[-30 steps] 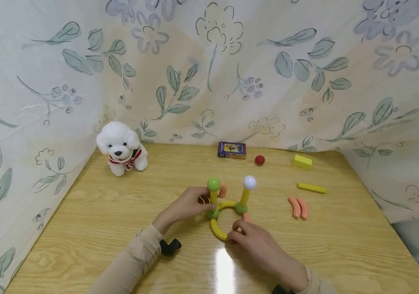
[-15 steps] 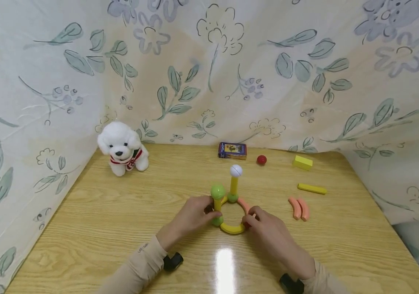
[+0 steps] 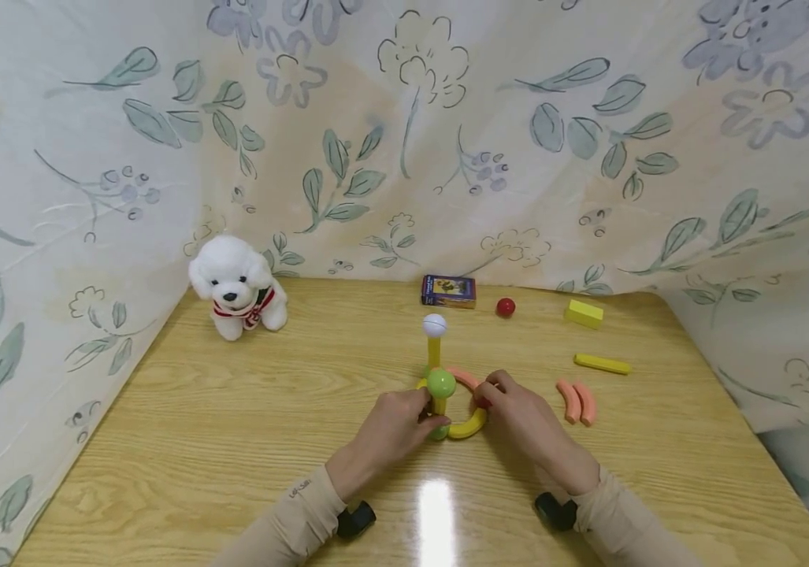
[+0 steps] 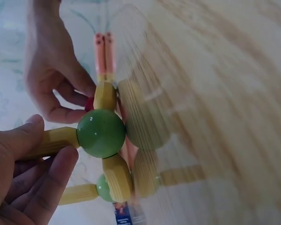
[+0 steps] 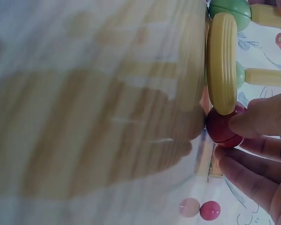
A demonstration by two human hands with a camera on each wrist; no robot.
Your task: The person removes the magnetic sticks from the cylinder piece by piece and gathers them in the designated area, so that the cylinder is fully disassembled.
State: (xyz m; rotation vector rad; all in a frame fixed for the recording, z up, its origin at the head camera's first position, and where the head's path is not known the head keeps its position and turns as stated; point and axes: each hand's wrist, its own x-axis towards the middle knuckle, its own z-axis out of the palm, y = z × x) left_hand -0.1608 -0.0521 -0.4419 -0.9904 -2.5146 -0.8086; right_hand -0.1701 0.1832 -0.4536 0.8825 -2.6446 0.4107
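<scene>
1. Head, containers: printed box (image 3: 449, 290) at the back of your surface (image 3: 305, 331), contents hidden. Loose red ball (image 3: 506, 307) just right of it.
2. Head, materials: toy ring (image 3: 471, 426) sits in front of you on wood grain, curved yellow and salmon pieces joined by balls. Two upright posts: near yellow rod (image 3: 439, 406) under a glossy green ball (image 3: 441, 383), far one under a white ball (image 3: 435, 325). To your right: yellow block (image 3: 584, 313), straight yellow stick (image 3: 602, 363), two loose salmon arcs (image 3: 586, 403) side by side. Back left: fluffy plush dog (image 3: 237, 287). Floral cloth (image 3: 411, 157) behind.
3. Head, hands: your left hand (image 3: 390, 433) pinches the near yellow rod; your right hand (image 3: 521, 413) is on the red joint ball (image 3: 484, 398) at the ring's right edge.
4. Left wrist: your thumb and fingers curl round that rod, just above the lower green ball (image 4: 100, 133). Ridged yellow arcs leave this ball on two sides. Shiny surface mirrors it all.
5. Right wrist: your thumb and fingertips pinch the smooth red joint ball, set against the end of a grooved yellow arc (image 5: 222, 63).
</scene>
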